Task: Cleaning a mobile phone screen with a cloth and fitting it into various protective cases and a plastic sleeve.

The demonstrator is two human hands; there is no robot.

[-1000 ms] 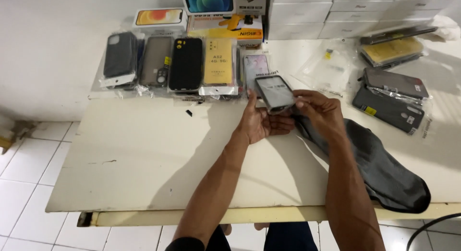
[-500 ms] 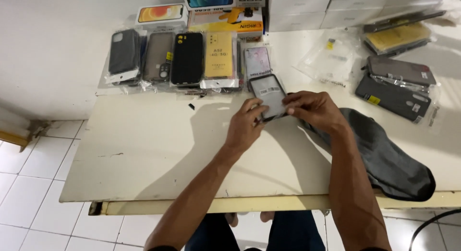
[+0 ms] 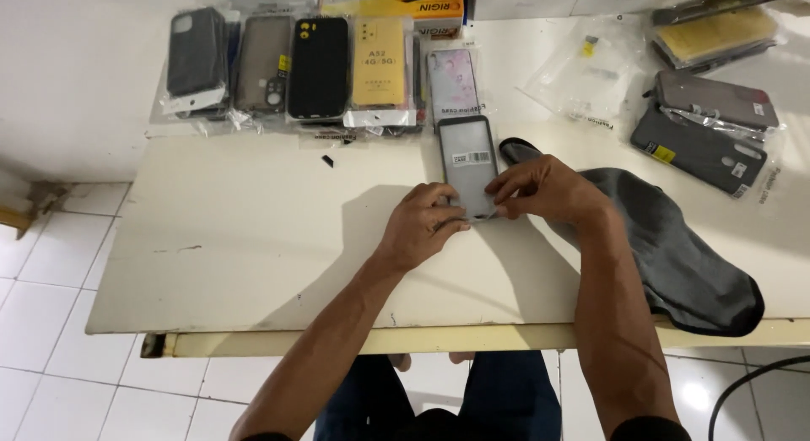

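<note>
Here we pinch the near end of a dark phone (image 3: 468,162) lying flat on the white bench (image 3: 253,238), left hand (image 3: 422,226) and right hand (image 3: 544,189) both closed on it, beside a grey cloth (image 3: 675,255).

You look down on a cream-white table (image 3: 253,238) with a scuffed top and a pale yellow front edge. At nine o'clock a plain white wall (image 3: 76,78) meets a floor of white tiles (image 3: 51,323) with grey grout, glossy at five o'clock. Bright light falls from above, throwing soft shadows toward six o'clock on the tabletop.
</note>
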